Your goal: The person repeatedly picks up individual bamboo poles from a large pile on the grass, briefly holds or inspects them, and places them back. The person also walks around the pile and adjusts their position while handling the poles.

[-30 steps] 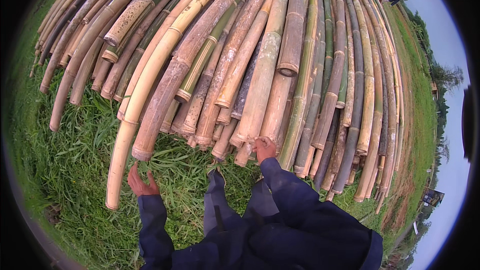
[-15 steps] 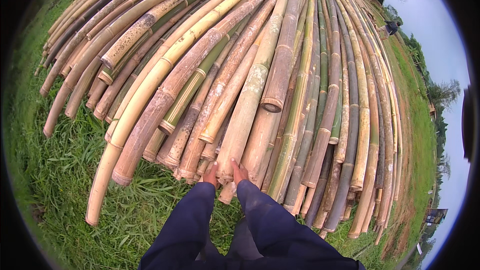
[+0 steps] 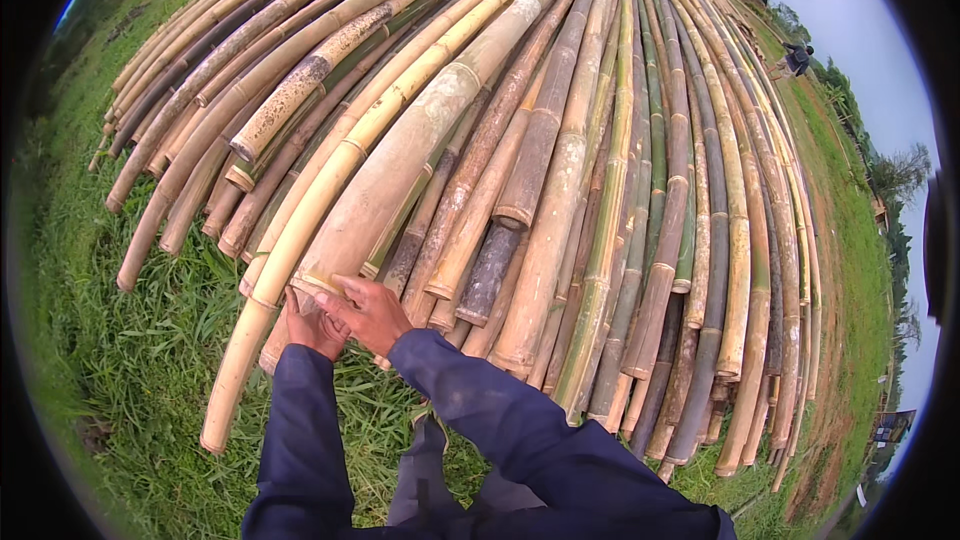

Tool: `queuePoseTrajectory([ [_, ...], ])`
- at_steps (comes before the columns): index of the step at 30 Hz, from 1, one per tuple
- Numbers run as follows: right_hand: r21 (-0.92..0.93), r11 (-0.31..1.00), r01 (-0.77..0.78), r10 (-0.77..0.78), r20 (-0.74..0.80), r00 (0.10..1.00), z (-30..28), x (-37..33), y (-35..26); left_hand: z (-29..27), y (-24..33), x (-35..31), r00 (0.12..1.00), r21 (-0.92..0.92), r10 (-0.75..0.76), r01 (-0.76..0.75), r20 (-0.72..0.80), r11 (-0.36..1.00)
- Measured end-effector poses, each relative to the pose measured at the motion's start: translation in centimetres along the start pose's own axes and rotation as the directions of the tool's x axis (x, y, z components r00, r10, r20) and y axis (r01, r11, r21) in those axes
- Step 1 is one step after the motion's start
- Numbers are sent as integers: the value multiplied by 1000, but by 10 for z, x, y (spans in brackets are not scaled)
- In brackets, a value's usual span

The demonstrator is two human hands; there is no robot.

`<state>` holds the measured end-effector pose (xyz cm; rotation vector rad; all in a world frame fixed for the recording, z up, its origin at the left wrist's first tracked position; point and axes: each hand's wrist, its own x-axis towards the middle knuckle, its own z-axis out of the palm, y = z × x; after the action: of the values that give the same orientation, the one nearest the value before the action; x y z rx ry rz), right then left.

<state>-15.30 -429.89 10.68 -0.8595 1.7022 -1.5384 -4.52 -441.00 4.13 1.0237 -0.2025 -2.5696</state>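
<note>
Both hands at the cut near end of a thick pale bamboo pole [image 3: 400, 165], long axis running up and away over the stack. Right hand [image 3: 368, 312] flat on top, fingers spread, not closed; left hand [image 3: 312, 328] cupped beneath, grip partly hidden. Thin yellow pole [image 3: 262, 295] touching alongside; grass [image 3: 130, 370] below.

Matt, weathered bamboo poles [image 3: 560, 190], mottled, perhaps mould-stained, rough grass [image 3: 130, 360], dark cloth sleeves [image 3: 520, 430]
</note>
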Motion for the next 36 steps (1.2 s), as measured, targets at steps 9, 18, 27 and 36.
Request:
queuePoseTrajectory([
  [9,96,993,-61,53,85,995,11,-5,15,-58,40,-93,688,619,679,-422,-257,662],
  [18,68,868,-491,441,-558,702,-160,-197,152,-41,-101,-25,945,765,327,-192,-26,615],
  [27,309,807,-504,586,-532,611,-191,-264,185,-45,-151,-49,931,915,361,-108,-44,389],
  [36,160,892,-423,427,-608,669,-249,-154,164,-3,-173,17,733,883,498,-334,463,-329],
])
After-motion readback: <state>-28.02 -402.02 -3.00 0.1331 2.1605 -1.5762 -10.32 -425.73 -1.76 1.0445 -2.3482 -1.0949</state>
